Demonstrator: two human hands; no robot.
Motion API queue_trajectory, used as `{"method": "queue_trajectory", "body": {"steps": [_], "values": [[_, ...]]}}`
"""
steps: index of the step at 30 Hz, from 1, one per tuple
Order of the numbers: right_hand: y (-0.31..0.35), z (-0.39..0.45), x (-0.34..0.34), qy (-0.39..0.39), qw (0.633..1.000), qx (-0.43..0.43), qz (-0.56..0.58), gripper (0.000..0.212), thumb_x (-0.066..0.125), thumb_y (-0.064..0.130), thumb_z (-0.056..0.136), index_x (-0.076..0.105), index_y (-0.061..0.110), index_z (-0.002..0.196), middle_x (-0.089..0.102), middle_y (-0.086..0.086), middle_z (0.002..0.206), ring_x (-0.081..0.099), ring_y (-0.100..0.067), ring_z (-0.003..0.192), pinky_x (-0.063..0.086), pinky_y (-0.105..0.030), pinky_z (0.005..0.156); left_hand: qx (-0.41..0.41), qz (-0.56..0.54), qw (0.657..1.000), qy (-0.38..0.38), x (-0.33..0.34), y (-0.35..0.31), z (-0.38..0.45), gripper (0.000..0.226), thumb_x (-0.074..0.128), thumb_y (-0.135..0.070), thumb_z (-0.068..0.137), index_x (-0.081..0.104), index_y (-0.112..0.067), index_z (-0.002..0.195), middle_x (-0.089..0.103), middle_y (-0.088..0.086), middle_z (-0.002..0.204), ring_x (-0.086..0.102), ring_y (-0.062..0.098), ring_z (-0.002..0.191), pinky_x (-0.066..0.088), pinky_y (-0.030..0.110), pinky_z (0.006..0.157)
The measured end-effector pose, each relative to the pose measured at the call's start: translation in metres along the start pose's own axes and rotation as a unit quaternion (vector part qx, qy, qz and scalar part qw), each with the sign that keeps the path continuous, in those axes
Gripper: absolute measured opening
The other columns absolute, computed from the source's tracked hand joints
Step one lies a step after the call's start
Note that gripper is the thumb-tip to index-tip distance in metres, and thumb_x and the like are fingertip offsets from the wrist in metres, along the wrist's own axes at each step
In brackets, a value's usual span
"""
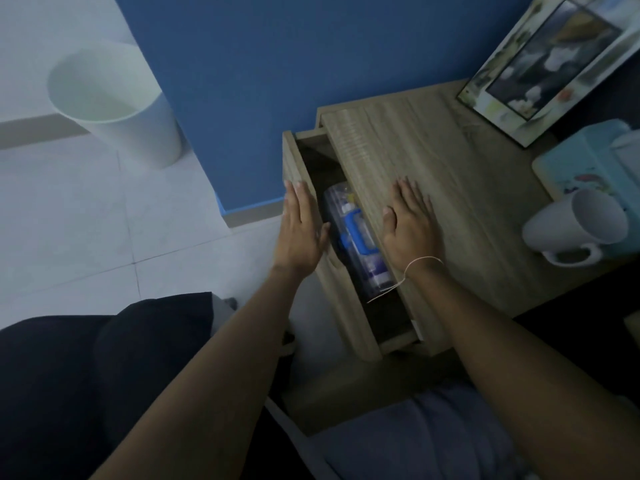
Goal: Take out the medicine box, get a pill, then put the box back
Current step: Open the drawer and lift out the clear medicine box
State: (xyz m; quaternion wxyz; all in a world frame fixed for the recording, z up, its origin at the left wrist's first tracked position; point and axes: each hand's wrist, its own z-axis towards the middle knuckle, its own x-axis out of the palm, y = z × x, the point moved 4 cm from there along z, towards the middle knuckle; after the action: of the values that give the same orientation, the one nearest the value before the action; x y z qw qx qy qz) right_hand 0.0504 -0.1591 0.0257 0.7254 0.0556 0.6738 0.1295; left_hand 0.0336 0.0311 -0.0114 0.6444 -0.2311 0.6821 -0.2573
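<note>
Wooden nightstand (450, 188) against a blue wall (294, 81), top drawer (346, 306) pulled partly out. Medicine box (356, 237) lies inside the drawer, clear plastic with a blue handle on its lid, half hidden under the nightstand top. Contents too blurred to read, maybe small bottles or packets.

Left hand (299, 230) is flat against the outside of the drawer front, fingers straight and together, thumb hooked over the top edge toward the box; not gripping anything. Right hand (412, 223) is palm down on the nightstand top just beside the drawer gap, fingers spread and extended, holding nothing. Thin string bracelet (415, 265) on the right wrist, loose end hanging over the drawer opening.

On the nightstand top: white mug (578, 226) tipped on its side at the right edge, light blue tissue box (581, 161) behind it, framed picture (550, 64) leaning at the back corner. White bin (117, 102) stands on the tiled floor (86, 220) left of the wall, well apart from the nightstand. Dark clothing on the person's lap fills the bottom left.
</note>
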Motion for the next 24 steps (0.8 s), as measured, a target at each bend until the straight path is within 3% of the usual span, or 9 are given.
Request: {"method": "queue_trajectory", "body": {"steps": [3, 11, 15, 24], "values": [[0.0, 0.0, -0.001, 0.001, 1.0, 0.002, 0.001, 0.05, 0.029, 0.024, 0.099, 0.026, 0.009, 0.147, 0.026, -0.01, 0.156, 0.015, -0.021, 0.147, 0.008, -0.04, 0.121, 0.027, 0.097, 0.995, 0.0, -0.02, 0.011, -0.005, 0.081, 0.041, -0.039, 0.097, -0.01, -0.005, 0.149, -0.014, 0.016, 0.159, -0.013, 0.029, 0.148, 0.0, 0.04, 0.122], [0.004, 0.001, -0.005, 0.002, 1.0, -0.001, -0.008, 0.05, 0.032, 0.02, 0.098, 0.029, 0.007, 0.146, 0.028, -0.012, 0.155, 0.017, -0.023, 0.146, 0.009, -0.041, 0.12, -0.009, 0.262, 0.965, 0.025, -0.058, 0.034, -0.022, 0.069, 0.03, -0.04, 0.1, -0.005, -0.008, 0.15, -0.005, 0.011, 0.161, -0.007, 0.025, 0.149, 0.0, 0.04, 0.12], [0.001, 0.001, -0.003, -0.003, 1.0, -0.004, -0.013, 0.05, 0.033, 0.02, 0.098, 0.031, 0.007, 0.145, 0.03, -0.012, 0.154, 0.019, -0.024, 0.146, 0.01, -0.041, 0.12, -0.023, 0.283, 0.958, 0.04, -0.074, 0.04, -0.029, 0.061, 0.018, -0.039, 0.101, -0.004, -0.01, 0.15, -0.003, 0.01, 0.162, -0.006, 0.024, 0.149, 0.002, 0.041, 0.122], [0.004, -0.001, -0.004, -0.012, 1.0, 0.002, -0.005, 0.05, 0.036, 0.017, 0.096, 0.034, 0.005, 0.144, 0.033, -0.014, 0.153, 0.023, -0.026, 0.144, 0.013, -0.042, 0.119, -0.05, 0.298, 0.951, 0.065, -0.098, 0.058, -0.051, 0.062, 0.021, -0.034, 0.102, -0.007, -0.008, 0.151, -0.007, 0.011, 0.161, -0.006, 0.026, 0.149, 0.008, 0.042, 0.123]]}}
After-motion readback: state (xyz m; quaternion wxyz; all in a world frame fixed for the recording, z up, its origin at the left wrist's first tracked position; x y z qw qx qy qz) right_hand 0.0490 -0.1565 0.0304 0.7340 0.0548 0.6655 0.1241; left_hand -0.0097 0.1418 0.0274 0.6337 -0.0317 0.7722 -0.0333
